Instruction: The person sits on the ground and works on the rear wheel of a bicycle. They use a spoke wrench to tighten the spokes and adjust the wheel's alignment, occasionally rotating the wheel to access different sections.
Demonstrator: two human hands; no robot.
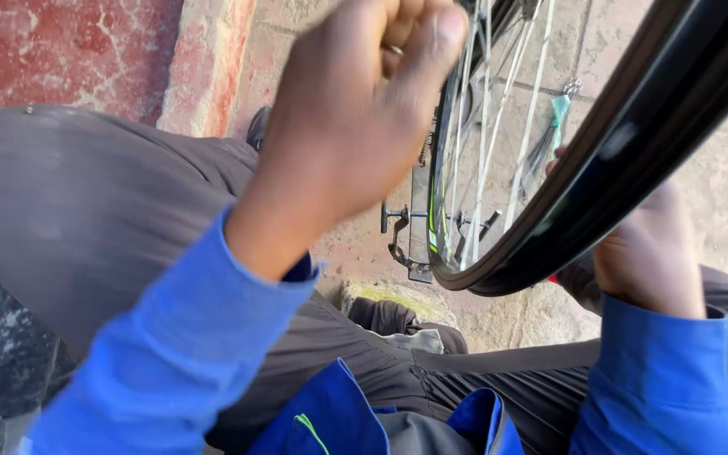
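A black bicycle wheel rim [625,160] with silver spokes [499,126] fills the upper right. My left hand [355,126] is raised close to the camera, fingers curled shut against the top of the rim, a ring on one finger. Whether it grips a spoke or a small tool is hidden. My right hand [646,253] is behind the rim on the right, partly hidden, holding the wheel from below. A teal-handled tool or tag [559,114] shows among the spokes. Both arms wear blue sleeves.
My knees in dark grey trousers [86,211] spread left and right. A metal stand or bracket [419,227] sits under the wheel on the stone-paved ground [718,194]. A red painted wall and kerb [86,50] run at the upper left.
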